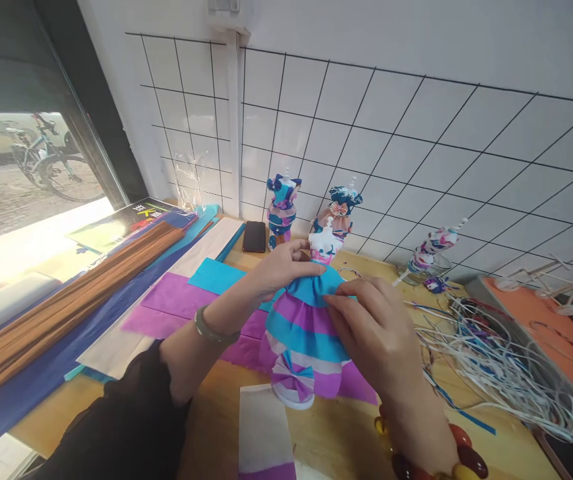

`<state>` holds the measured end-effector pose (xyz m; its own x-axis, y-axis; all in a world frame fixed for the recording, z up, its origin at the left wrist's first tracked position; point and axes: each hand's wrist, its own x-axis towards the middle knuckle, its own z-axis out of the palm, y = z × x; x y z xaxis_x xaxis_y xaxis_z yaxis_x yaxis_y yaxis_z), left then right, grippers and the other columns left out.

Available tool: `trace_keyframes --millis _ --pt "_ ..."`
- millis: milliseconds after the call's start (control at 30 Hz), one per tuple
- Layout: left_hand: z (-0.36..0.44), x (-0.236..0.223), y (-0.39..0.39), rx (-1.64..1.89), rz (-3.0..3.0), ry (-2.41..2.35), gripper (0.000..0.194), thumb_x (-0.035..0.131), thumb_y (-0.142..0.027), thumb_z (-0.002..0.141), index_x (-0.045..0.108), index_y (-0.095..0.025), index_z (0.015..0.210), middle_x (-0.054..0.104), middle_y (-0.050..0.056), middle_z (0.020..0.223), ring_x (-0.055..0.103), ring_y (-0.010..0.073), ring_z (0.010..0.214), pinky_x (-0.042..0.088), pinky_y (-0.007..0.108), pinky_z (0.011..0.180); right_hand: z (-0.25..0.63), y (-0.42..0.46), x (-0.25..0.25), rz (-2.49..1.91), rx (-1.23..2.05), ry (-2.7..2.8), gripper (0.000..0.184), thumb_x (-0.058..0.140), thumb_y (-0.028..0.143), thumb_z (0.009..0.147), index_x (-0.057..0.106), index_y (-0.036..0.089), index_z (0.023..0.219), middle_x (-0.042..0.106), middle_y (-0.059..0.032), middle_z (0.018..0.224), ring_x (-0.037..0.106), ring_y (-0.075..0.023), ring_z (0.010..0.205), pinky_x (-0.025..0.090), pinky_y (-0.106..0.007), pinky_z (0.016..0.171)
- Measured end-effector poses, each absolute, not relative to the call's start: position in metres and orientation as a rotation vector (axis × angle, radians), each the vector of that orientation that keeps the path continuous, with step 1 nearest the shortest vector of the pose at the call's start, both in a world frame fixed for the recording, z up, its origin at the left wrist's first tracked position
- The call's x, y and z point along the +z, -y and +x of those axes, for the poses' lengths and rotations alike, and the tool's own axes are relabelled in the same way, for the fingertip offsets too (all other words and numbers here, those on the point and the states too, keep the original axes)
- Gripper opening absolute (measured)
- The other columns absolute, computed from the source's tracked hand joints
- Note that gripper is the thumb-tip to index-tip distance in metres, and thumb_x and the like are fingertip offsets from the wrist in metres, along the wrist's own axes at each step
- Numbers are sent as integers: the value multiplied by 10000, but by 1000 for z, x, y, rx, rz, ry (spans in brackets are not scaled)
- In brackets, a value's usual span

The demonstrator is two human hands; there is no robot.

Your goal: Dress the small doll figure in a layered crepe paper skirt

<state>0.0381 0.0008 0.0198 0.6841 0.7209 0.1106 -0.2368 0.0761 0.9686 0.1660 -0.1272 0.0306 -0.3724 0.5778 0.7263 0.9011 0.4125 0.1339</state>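
Note:
A small mannequin (324, 248) stands mid-table in a layered paper dress (302, 337) of blue, purple and white strips with a pinwheel bow at the hem. My left hand (282, 265) wraps around the mannequin's waist from the left, fingers closed on the blue top layer. My right hand (374, 327) is pinched on the dress's right side at the waist. A metal bangle is on the left wrist, and a beaded bracelet (454, 453) on the right.
Two dressed mannequins (282, 207) (342, 208) stand by the grid wall, a third (434, 245) lies tilted at right. A black phone (254, 236) lies behind the hands. Crepe paper sheets (181, 297) and brown folded paper (61, 313) cover the left; tangled paper strips (496, 367) lie right.

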Motion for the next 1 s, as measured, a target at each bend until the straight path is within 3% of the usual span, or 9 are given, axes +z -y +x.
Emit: trace_keyframes --millis 200,400,567,667,767,1000 --pt "38 17 -5 822 1227 -419 451 747 -168 633 598 -138 1058 636 49 959 586 155 924 434 327 883 160 124 26 -1261 -682 2138 127 531 95 862 618 184 840 640 -85 817 518 -204 790 439 -368 699" --pt "36 18 -6 792 1344 -321 446 748 -195 648 604 -138 1066 620 69 1016 562 169 988 426 322 889 169 131 36 -1233 -199 2029 107 568 162 851 632 208 923 633 -79 911 578 -200 855 469 -355 731" --pt "32 24 0 659 1540 -227 432 750 -248 662 622 -136 1059 632 64 961 578 187 971 443 312 855 188 132 38 -1490 -14 1652 130 542 327 879 627 232 900 671 -59 917 613 -213 885 467 -344 771" --pt "31 23 2 571 1664 -173 479 729 -285 693 601 -140 1132 640 72 971 588 210 989 452 331 857 196 128 35 -1636 250 1656 244 526 434 870 629 219 919 679 -55 921 619 -208 839 477 -312 700" --pt "32 19 1 573 1744 -212 578 733 -299 690 556 -137 1216 638 91 1039 580 223 1032 443 355 900 199 127 33 -1671 450 1673 288 544 484 846 616 207 810 669 -37 814 609 -184 747 473 -279 623" --pt "30 18 -2 576 1865 -186 424 680 -310 740 623 -127 1118 647 89 1051 589 214 1018 447 348 916 196 129 37 -1673 504 1672 281 561 457 838 602 208 714 628 -15 680 554 -140 605 439 -242 512"
